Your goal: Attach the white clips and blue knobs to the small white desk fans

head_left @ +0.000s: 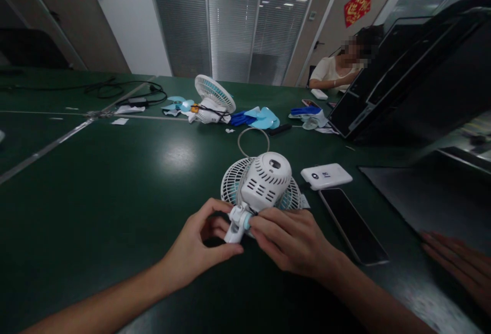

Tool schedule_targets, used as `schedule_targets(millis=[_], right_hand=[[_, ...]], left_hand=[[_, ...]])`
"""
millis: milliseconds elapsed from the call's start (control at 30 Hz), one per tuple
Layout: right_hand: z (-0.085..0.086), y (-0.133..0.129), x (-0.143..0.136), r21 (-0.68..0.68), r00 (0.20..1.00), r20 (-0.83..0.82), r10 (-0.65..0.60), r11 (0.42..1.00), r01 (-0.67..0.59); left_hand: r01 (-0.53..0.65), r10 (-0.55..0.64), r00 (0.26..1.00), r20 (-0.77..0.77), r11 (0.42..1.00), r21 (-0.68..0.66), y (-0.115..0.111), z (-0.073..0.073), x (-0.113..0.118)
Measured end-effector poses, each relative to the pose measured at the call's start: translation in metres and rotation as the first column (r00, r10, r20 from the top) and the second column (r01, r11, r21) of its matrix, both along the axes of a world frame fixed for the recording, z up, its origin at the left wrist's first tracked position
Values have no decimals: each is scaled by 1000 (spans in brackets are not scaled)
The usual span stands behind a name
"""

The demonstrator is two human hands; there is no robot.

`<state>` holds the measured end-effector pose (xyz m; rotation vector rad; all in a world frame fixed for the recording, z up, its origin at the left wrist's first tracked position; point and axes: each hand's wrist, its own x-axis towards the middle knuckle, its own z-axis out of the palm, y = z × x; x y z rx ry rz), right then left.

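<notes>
A small white fan (267, 183) lies face down on the green table, its vented motor housing up and its round grille (233, 180) beneath. At its near side is a white clamp-like bracket (233, 232), pinched between the thumb and fingers of my left hand (195, 244). The fingers of my right hand (293, 239) close on the light-blue knob (247, 221) at the side of that bracket. My right fingers partly cover the knob and the grille's near edge. A thin pale wire ring (253, 142) stands out behind the fan.
Right of the fan lie a white device (326, 176) and a dark-screened phone (353, 225). Another person's hand (456, 260) rests at the far right, near a large black monitor (406, 73). A second fan (213, 101), blue fan blades (264, 118) and gloves (309, 117) sit farther back.
</notes>
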<state>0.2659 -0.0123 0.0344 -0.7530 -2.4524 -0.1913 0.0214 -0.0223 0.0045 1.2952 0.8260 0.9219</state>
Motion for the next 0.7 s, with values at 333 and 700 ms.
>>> schedule_targets(millis=[333,700], right_hand=[[-4,-1,-8,63,992,-119,-33,997,41],[-4,3,1,-28,998,-50,35,999,-37]], left_hand=[[12,-12,1000,5,1000,-1,0,-2,-1],[18,-18,1000,9,1000,0,0,2,0]])
